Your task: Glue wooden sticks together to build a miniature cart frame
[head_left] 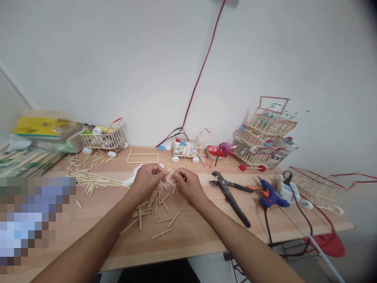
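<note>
I am logging two hands over a wooden table (pixel 206 239), both forearms reaching in from the near edge and converging at mid-table. The left hand (pixel 149 179) is curling knuckles-up, its fingertips pinching closed on one short stick (pixel 170 170). The right hand (pixel 188 184) is curling the same way, its fingertips meeting the left's just beside that stick; I cannot tell whether it is gripping anything. Loose sticks (pixel 156 204), roughly two dozen, are lying scattered directly beneath and in front of both hands, and a second heap of sticks (pixel 88 179) is lying to the left. One flat stick frame (pixel 143 158) is lying behind the hands. I am counting one stick cart (pixel 103 137) at the back left, one smaller cart (pixel 187 148) at the back centre, a leaning stack of carts (pixel 265 133) at the back right, too tangled to count, and red-edged frames (pixel 324 184) hanging over the right end. One pair of pliers (pixel 229 194) and one blue glue gun (pixel 271 196) are lying right of the right hand, well apart from it. One red cable (pixel 200 74) is running up the wall. Bare wood is showing between the sticks and the near edge.
</note>
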